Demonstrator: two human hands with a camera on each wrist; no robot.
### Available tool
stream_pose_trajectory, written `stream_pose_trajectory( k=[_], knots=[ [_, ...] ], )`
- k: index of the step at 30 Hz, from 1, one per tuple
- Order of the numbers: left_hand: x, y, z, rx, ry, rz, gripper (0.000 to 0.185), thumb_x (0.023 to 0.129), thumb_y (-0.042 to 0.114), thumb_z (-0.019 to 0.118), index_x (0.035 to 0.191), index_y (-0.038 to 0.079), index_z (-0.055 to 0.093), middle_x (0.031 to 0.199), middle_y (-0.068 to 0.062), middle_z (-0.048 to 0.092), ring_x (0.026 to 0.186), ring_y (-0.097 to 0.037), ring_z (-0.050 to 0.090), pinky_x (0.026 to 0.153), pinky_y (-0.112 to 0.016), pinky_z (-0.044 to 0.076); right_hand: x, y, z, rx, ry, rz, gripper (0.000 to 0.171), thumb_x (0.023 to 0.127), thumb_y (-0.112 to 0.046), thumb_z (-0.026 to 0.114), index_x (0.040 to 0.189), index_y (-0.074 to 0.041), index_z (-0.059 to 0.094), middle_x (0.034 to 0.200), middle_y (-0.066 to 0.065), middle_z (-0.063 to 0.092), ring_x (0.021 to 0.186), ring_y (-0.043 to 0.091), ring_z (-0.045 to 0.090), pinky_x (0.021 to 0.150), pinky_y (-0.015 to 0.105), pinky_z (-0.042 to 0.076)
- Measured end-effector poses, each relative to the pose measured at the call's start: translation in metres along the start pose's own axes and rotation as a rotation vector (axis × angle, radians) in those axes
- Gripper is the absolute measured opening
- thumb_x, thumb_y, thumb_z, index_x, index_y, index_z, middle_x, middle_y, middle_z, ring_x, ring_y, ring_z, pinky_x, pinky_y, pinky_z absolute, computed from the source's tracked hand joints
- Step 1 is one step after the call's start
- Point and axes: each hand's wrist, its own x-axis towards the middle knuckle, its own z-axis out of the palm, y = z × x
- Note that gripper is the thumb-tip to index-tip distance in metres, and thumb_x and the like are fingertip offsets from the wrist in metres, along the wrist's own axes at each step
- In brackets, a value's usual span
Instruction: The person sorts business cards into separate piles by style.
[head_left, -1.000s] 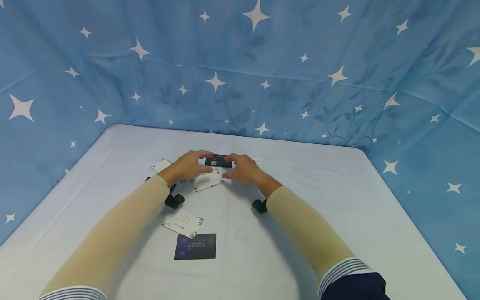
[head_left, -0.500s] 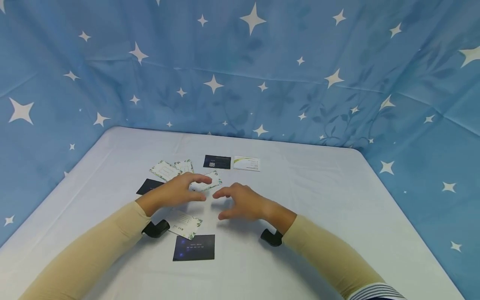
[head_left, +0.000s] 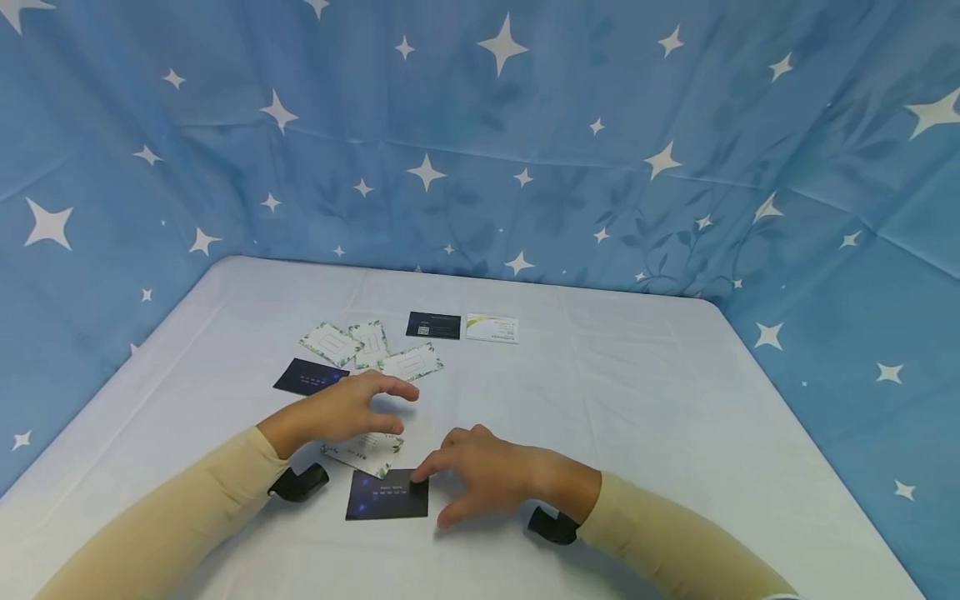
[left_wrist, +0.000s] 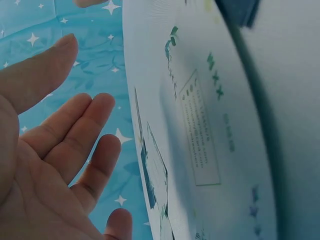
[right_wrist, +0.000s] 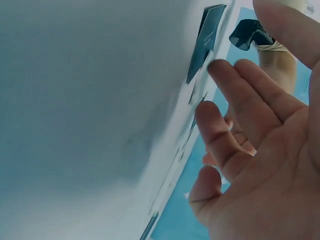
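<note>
Several oblong cards (head_left: 386,497), apparently paper

Three dark cards (head_left: 382,502), four leaf-printed white cards (head_left: 332,343) and one green-striped white card (head_left: 492,328) show. There are two hands (head_left: 491,472), two black wrist cameras (head_left: 302,483), one table (head_left: 637,400) and one starry curtain (head_left: 585,217).

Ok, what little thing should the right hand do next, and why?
I'd probably have the right hand close its fingers on the closest dark card. One finger reaches over that card's right edge, the thumb sits just off it, and the hand holds nothing. I can't tell whether it touches the card.
</note>
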Motion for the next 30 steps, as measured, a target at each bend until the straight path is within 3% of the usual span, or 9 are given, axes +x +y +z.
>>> stream_pose_trajectory(
  k=[12,20,30],
  knots=[
    [0.001,0.000,0.002,0.002,-0.004,0.004,0.046,0.093,0.027,0.074,0.135,0.012,0.063,0.134,0.001,0.060,0.133,-0.032,0.045,0.106,-0.056,0.035,-0.005,0.003,0.004,-0.080,0.001,0.005,0.050,0.085,-0.044,0.079,0.131,-0.027,0.066,0.114,-0.021,0.061,0.108,0.003,0.047,0.088,0.030,0.032],
    [0.003,0.000,0.007,0.001,-0.020,-0.018,0.044,0.091,0.030,0.074,0.132,0.016,0.065,0.131,0.004,0.061,0.131,-0.030,0.046,0.106,-0.063,0.028,-0.013,0.020,-0.004,-0.039,0.040,0.129,0.051,0.085,-0.043,0.079,0.131,-0.027,0.067,0.117,-0.017,0.061,0.111,0.010,0.047,0.090,0.036,0.035],
    [0.003,0.000,0.015,0.049,-0.027,-0.042,0.046,0.089,0.030,0.077,0.131,0.017,0.066,0.131,0.002,0.061,0.130,-0.030,0.047,0.107,-0.061,0.025,-0.019,0.039,-0.008,0.044,0.141,0.243,0.057,0.082,-0.038,0.083,0.135,-0.024,0.065,0.123,-0.006,0.061,0.116,0.019,0.047,0.093,0.041,0.037]
  ],
)
